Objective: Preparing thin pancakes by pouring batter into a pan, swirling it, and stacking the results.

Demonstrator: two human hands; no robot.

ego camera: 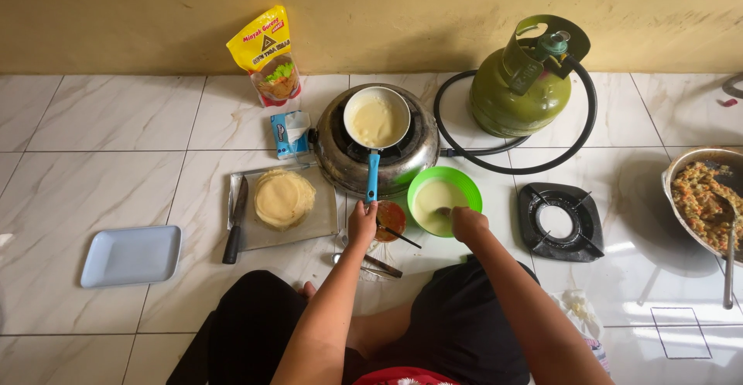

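You're cooking a thin pancake: your left hand [361,225] is gripping the pan's blue handle [372,176], your right hand [467,223] is closed on a ladle in the green batter bowl [445,199]; next, tilt gently.

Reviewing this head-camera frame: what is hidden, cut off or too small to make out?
- Right hand: its fingers cover whatever it holds in the round green plastic bowl of pale batter.
- Burner flame: hidden under the small white frying pan with the blue handle, gripped by the left hand.
- Large metal bowl of chopped filling: cut off by the right edge.
- Small orange-red dish: contents too small to identify.
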